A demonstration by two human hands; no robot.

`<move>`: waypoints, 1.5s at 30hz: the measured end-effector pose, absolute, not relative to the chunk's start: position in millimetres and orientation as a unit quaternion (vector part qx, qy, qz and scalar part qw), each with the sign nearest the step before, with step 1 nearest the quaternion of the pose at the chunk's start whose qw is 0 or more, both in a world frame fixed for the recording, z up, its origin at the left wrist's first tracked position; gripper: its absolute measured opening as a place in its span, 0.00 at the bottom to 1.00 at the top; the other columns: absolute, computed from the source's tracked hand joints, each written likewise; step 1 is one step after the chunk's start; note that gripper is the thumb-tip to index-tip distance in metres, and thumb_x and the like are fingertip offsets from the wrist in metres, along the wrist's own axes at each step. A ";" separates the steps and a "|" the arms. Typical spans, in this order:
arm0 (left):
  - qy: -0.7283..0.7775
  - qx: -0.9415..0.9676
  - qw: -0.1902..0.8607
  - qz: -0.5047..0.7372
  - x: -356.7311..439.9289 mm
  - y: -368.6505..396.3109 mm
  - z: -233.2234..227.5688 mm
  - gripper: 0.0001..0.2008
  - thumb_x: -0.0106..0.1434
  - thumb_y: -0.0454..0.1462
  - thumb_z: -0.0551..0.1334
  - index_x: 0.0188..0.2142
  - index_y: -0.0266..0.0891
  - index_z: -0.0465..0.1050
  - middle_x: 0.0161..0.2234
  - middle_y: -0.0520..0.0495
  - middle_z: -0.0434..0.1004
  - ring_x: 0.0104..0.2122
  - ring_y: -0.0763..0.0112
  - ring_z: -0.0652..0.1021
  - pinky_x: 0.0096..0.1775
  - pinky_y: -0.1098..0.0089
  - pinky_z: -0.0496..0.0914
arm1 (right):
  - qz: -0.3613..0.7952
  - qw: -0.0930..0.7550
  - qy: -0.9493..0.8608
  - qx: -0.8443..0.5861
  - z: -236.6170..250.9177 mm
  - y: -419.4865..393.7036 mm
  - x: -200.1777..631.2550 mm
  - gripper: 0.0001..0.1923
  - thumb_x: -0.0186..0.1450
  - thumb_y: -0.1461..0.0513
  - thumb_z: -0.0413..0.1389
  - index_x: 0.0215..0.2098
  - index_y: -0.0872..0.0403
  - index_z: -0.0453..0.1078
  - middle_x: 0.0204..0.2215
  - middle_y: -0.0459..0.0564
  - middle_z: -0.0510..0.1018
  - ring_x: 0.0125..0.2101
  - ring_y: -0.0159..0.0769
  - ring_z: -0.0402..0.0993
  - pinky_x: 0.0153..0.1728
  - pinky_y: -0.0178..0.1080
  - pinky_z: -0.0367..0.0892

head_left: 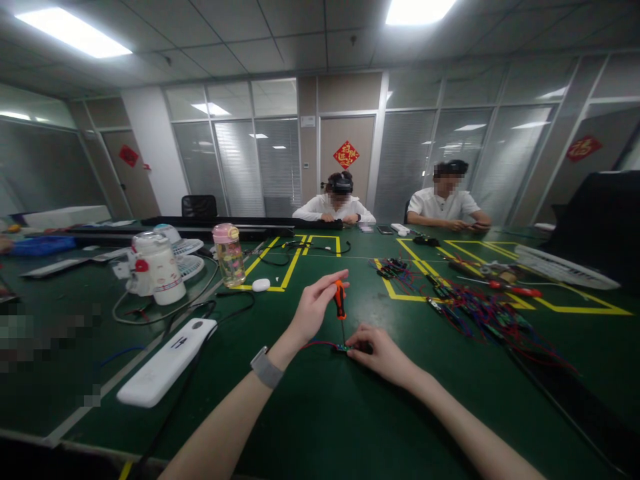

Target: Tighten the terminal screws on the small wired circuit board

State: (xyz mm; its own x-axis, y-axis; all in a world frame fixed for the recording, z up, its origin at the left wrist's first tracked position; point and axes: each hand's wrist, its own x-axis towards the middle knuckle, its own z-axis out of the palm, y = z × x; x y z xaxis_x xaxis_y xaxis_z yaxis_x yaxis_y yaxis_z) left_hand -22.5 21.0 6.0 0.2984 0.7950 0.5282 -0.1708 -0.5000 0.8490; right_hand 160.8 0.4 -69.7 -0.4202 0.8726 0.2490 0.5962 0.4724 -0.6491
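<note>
My left hand (314, 308) grips a small screwdriver (341, 303) with an orange and black handle, held upright with its tip down. The tip meets a small green circuit board (343, 348) lying on the green table (320, 413). My right hand (380, 351) presses down on that board from the right and holds it in place. Red and blue wires run left from the board. A grey watch band sits on my left wrist.
A white power strip (167, 362) lies at the left, with a white jug (159, 267), small fans and a pink-lidded bottle (229, 255) behind it. A pile of wired boards (470, 310) spreads at the right. Two people sit at the far side.
</note>
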 end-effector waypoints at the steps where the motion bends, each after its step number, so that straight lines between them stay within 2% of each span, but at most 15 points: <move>1: 0.224 0.670 0.470 0.530 -22.1 20.8 6.0 0.18 0.66 0.39 0.55 0.54 0.39 0.71 0.48 0.40 0.76 0.45 0.61 0.78 0.45 0.63 0.72 | 0.239 0.290 -0.808 -0.453 -69.8 0.5 160.9 0.06 0.60 0.64 0.58 0.34 0.55 0.77 0.30 0.48 0.72 0.30 0.34 0.70 0.33 0.35 0.65; 4: 0.242 0.680 0.444 0.531 -20.1 18.9 3.5 0.17 0.66 0.40 0.57 0.52 0.38 0.72 0.41 0.42 0.77 0.38 0.64 0.79 0.40 0.65 0.73 | 0.240 0.292 -0.809 -0.450 -70.1 0.8 160.9 0.06 0.60 0.64 0.58 0.34 0.55 0.77 0.31 0.48 0.72 0.30 0.33 0.70 0.33 0.35 0.65; 8: 0.322 0.718 0.200 0.583 -20.5 14.0 1.8 0.09 0.62 0.41 0.63 0.39 0.40 0.78 0.34 0.47 0.72 0.33 0.69 0.75 0.39 0.67 0.71 | 0.245 0.289 -0.804 -0.458 -70.0 0.6 160.6 0.06 0.60 0.64 0.58 0.34 0.54 0.77 0.31 0.48 0.72 0.30 0.33 0.70 0.33 0.35 0.65; 10: 0.328 0.737 0.139 0.574 -21.7 12.5 3.5 0.10 0.63 0.40 0.62 0.41 0.42 0.78 0.35 0.47 0.72 0.36 0.68 0.74 0.43 0.66 0.70 | 0.244 0.290 -0.804 -0.457 -69.4 0.2 160.4 0.06 0.60 0.64 0.58 0.34 0.54 0.77 0.30 0.48 0.72 0.30 0.34 0.70 0.33 0.35 0.65; 13: 0.270 0.746 0.248 0.556 -21.7 14.2 5.5 0.16 0.69 0.37 0.52 0.53 0.42 0.72 0.46 0.43 0.73 0.44 0.66 0.75 0.49 0.63 0.69 | 0.244 0.289 -0.808 -0.453 -67.8 -0.4 160.4 0.06 0.60 0.64 0.58 0.34 0.55 0.77 0.30 0.48 0.72 0.30 0.34 0.70 0.33 0.35 0.65; 16: 0.244 0.709 0.376 0.544 -19.9 17.5 3.6 0.17 0.66 0.37 0.57 0.54 0.39 0.70 0.43 0.43 0.75 0.38 0.67 0.77 0.42 0.65 0.73 | 0.243 0.285 -0.808 -0.455 -66.2 -0.8 160.3 0.06 0.60 0.64 0.58 0.34 0.55 0.77 0.30 0.48 0.72 0.30 0.34 0.70 0.34 0.35 0.65; 21: 0.330 0.701 0.198 0.600 -19.3 14.0 2.6 0.09 0.58 0.40 0.66 0.38 0.40 0.79 0.34 0.48 0.70 0.34 0.69 0.74 0.40 0.68 0.71 | 0.245 0.288 -0.806 -0.456 -66.4 -0.6 160.4 0.06 0.60 0.64 0.59 0.34 0.55 0.77 0.31 0.48 0.73 0.31 0.34 0.70 0.34 0.35 0.65; 25: 0.247 0.727 0.326 0.552 -17.7 12.0 4.3 0.17 0.69 0.39 0.53 0.55 0.42 0.70 0.45 0.43 0.74 0.44 0.66 0.76 0.48 0.64 0.70 | 0.245 0.290 -0.808 -0.451 -68.2 0.0 160.9 0.05 0.60 0.64 0.58 0.33 0.55 0.77 0.31 0.48 0.73 0.31 0.34 0.70 0.33 0.35 0.65; 27: 0.240 0.712 0.374 0.544 -16.8 12.8 3.2 0.17 0.67 0.39 0.56 0.54 0.40 0.70 0.42 0.43 0.75 0.39 0.66 0.78 0.43 0.65 0.73 | 0.244 0.288 -0.807 -0.454 -67.9 -0.2 160.9 0.06 0.60 0.64 0.58 0.34 0.55 0.77 0.31 0.48 0.73 0.30 0.34 0.70 0.33 0.35 0.66; 31: 0.306 0.719 0.232 0.580 -17.5 12.0 2.6 0.10 0.60 0.39 0.65 0.41 0.42 0.78 0.36 0.47 0.72 0.35 0.68 0.75 0.41 0.67 0.72 | 0.248 0.285 -0.803 -0.460 -65.1 -1.5 160.2 0.06 0.60 0.63 0.58 0.34 0.54 0.77 0.31 0.48 0.73 0.31 0.34 0.70 0.33 0.35 0.66; 34: 0.276 0.739 0.258 0.558 -17.3 11.0 4.2 0.14 0.66 0.39 0.58 0.50 0.43 0.75 0.42 0.45 0.72 0.41 0.67 0.75 0.47 0.65 0.70 | 0.250 0.285 -0.804 -0.458 -64.5 -1.7 160.4 0.06 0.60 0.63 0.58 0.34 0.55 0.77 0.31 0.48 0.72 0.31 0.34 0.70 0.34 0.36 0.66; 37: 0.240 0.714 0.367 0.546 -15.9 12.2 3.7 0.18 0.68 0.38 0.55 0.55 0.40 0.69 0.44 0.42 0.74 0.40 0.67 0.77 0.43 0.66 0.73 | 0.254 0.285 -0.804 -0.456 -66.2 -0.9 161.2 0.06 0.61 0.63 0.58 0.35 0.55 0.77 0.31 0.48 0.72 0.31 0.34 0.70 0.34 0.36 0.66; 39: 0.276 0.702 0.333 0.566 -16.0 13.1 1.9 0.15 0.64 0.39 0.60 0.50 0.39 0.74 0.38 0.44 0.74 0.35 0.68 0.76 0.37 0.69 0.73 | 0.252 0.287 -0.804 -0.457 -67.6 -0.3 161.6 0.06 0.60 0.63 0.58 0.35 0.55 0.77 0.31 0.48 0.72 0.31 0.34 0.71 0.34 0.36 0.66; 42: 0.355 0.692 0.170 0.605 -18.2 13.5 -0.6 0.10 0.62 0.40 0.63 0.41 0.40 0.78 0.34 0.48 0.71 0.34 0.69 0.74 0.38 0.69 0.71 | 0.244 0.286 -0.804 -0.460 -68.2 -0.1 161.4 0.07 0.60 0.63 0.58 0.35 0.55 0.78 0.31 0.49 0.73 0.32 0.35 0.71 0.35 0.36 0.66; 45: 0.341 0.709 0.153 0.598 -19.9 14.9 -1.2 0.14 0.67 0.38 0.56 0.49 0.43 0.75 0.41 0.45 0.72 0.40 0.67 0.75 0.45 0.65 0.70 | 0.243 0.283 -0.807 -0.458 -67.3 -0.2 160.8 0.07 0.60 0.63 0.58 0.34 0.54 0.78 0.31 0.48 0.73 0.31 0.35 0.71 0.34 0.36 0.66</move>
State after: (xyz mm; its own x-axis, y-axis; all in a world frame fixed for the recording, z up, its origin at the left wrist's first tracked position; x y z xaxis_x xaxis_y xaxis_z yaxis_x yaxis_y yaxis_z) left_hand -19.9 14.9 -1.2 0.0514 0.6673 0.7431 0.3001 -0.7200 0.6258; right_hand 160.8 -0.2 -67.3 -0.4210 0.8762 0.2346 0.6017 0.4633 -0.6506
